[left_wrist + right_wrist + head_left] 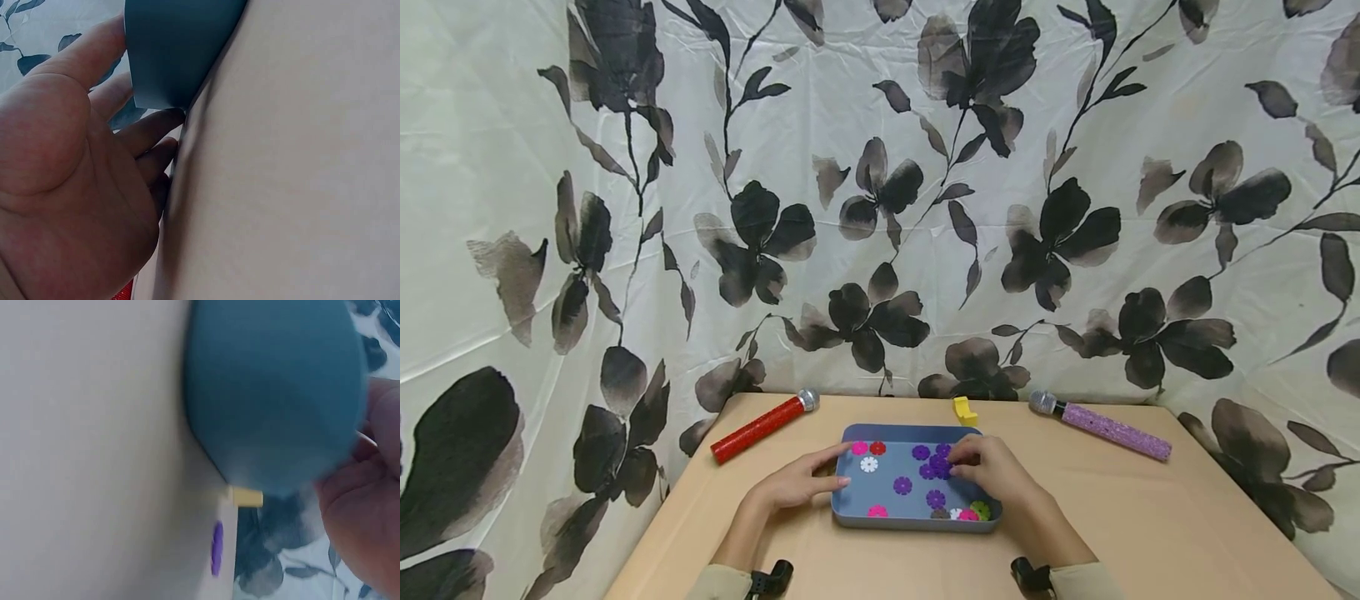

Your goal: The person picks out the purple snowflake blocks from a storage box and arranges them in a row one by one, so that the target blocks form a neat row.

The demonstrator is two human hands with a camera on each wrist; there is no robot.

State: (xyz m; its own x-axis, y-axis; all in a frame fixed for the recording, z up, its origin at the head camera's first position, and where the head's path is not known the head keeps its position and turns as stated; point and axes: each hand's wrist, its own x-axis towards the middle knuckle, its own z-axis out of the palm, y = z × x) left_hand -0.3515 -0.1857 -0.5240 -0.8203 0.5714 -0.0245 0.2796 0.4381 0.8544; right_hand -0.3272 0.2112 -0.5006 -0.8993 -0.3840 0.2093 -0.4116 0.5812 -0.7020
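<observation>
Left hand (805, 479): fingers loosely extended, touching blue-grey rectangular tray (880, 489) at left. Right hand (996, 468): fingers bent at purple flower-shaped discs (928, 472); cannot tell whether pinching one.

Blue-grey tray (917, 524), purple flower pieces (902, 485), white cloth (955, 275) with dark flowers

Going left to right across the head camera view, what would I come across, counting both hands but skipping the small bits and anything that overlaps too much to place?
Red microphone, left hand, tray, right hand, purple microphone.
</observation>
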